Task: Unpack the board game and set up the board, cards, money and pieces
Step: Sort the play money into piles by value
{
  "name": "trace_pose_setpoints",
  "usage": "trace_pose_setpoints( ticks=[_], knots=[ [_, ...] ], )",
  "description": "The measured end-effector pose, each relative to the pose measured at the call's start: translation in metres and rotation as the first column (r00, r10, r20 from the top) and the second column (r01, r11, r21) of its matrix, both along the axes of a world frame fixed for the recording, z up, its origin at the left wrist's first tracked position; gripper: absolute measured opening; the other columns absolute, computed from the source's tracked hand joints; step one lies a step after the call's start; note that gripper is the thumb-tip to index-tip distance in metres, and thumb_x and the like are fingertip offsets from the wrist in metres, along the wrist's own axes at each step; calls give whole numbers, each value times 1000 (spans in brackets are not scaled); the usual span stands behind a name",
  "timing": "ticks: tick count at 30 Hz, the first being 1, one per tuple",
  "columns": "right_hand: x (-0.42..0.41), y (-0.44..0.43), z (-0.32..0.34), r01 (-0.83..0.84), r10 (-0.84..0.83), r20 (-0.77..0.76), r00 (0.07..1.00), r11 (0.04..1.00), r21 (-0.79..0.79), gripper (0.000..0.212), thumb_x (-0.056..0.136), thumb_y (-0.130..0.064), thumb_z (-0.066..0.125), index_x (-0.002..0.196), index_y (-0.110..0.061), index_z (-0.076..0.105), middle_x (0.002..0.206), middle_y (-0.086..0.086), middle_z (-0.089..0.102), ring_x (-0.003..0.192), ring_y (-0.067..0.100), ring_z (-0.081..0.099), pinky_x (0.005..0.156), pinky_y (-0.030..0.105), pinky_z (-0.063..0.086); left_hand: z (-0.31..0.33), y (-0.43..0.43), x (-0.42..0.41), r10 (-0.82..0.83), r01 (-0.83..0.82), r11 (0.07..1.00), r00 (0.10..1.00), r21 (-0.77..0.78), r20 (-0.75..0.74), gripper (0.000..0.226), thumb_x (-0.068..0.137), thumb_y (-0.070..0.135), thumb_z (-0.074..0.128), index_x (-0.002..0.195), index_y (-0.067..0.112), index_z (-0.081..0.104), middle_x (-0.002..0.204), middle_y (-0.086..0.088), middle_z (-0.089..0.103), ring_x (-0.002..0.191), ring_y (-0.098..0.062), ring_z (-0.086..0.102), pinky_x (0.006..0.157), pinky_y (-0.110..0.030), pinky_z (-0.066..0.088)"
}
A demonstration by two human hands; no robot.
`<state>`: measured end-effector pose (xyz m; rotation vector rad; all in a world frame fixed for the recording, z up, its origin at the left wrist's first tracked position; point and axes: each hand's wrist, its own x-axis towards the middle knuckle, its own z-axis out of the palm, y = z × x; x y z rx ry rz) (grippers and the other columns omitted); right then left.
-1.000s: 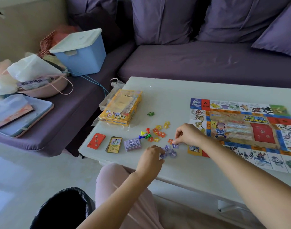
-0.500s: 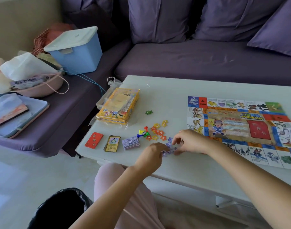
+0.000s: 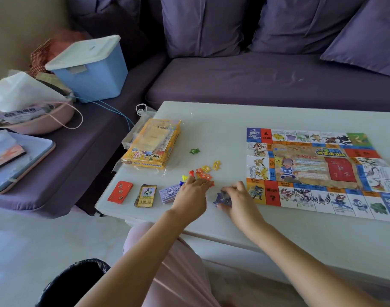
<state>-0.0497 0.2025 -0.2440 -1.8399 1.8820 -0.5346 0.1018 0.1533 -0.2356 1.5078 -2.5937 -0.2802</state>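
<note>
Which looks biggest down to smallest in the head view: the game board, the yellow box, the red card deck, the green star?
Largest to smallest:
game board
yellow box
red card deck
green star

My left hand (image 3: 190, 196) rests at the orange star tokens (image 3: 204, 173), its fingertips hidden; my right hand (image 3: 239, 199) curls over the purple star tokens (image 3: 222, 199), just beside the board (image 3: 311, 167), at its near corner.
</note>
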Motion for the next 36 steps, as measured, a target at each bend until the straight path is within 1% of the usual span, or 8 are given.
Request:
trace_pose_setpoints(
  ticks=[3, 6, 9, 13, 16, 24, 29, 36],
  knots=[
    [0, -6, 2, 45, -45, 30, 999, 998, -32, 30, 90, -14, 62, 119, -7, 58, 116, 8, 45, 101, 25, 58, 82, 23, 43, 0, -2, 2, -5, 5, 1000, 1000, 22, -10, 52, 91, 7, 43, 142, 19, 42, 147, 2, 41, 130, -23, 32, 109, -27, 26],
    [1, -10, 6, 88, -87, 51, 995, 996, -5, 50, 88, -25, 67, 129, -6, 47, 125, 10, 41, 107, 25, 55, 88, 26, 45, 3, -4, 1, -10, 11, 999, 1000, 45, -28, 48, 92, 8, 44, 139, 17, 46, 143, 0, 45, 128, -22, 34, 107, -25, 25],
    [8, -10, 6, 71, -70, -44, 997, 997, 31, 63, 84, -38, 69, 133, -8, 44, 127, 10, 39, 108, 26, 56, 91, 31, 47, 4, -8, 2, -10, 13, 998, 999, 67, -45, 43, 92, 8, 45, 134, 12, 50, 136, -3, 51, 125, -23, 38, 104, -24, 25],
    [8, -13, 4, 95, -95, 19, 995, 995, -14, 36, 91, -21, 63, 122, -5, 55, 120, 10, 45, 98, 24, 59, 85, 27, 45, 1, -16, 1, 7, 0, 993, 998, 118, -61, 41, 89, 8, 46, 129, 12, 55, 129, -6, 57, 124, -25, 44, 105, -29, 30],
    [5, -21, 3, 130, -128, 78, 989, 991, -28, 22, 91, -11, 59, 112, -3, 60, 114, 12, 48, 88, 20, 57, 80, 24, 44, 7, -25, -2, 40, -32, 995, 996, 95, -82, 41, 91, 9, 45, 132, 14, 53, 128, -5, 57, 118, -24, 44, 95, -28, 36],
    [-5, -63, 5, 206, -206, 30, 978, 979, 3, 14, 91, -5, 59, 104, -1, 61, 112, 14, 49, 87, 27, 58, 74, 26, 43, 20, -67, -14, -36, 39, 988, 999, 152, -17, 54, 92, 5, 43, 145, 15, 36, 150, -3, 36, 140, -21, 24, 110, -24, 20],
    [-14, -90, 9, 280, -280, -13, 960, 960, 14, 17, 87, 5, 51, 101, 0, 60, 111, 14, 47, 80, 22, 47, 69, 28, 38, 13, -81, -22, -127, 104, 962, 989, 253, 74, 62, 93, 4, 42, 150, 20, 24, 158, -6, 16, 146, -22, 12, 117, -35, 17],
    [-24, -116, 13, 256, -256, -10, 967, 963, 85, 23, 89, -2, 55, 111, -4, 61, 121, 14, 47, 97, 26, 56, 76, 22, 39, 4, -92, -19, -175, 148, 955, 981, 255, 88, 65, 90, 3, 45, 150, 18, 24, 159, -5, 15, 146, -22, 14, 117, -29, 12]
  ],
)
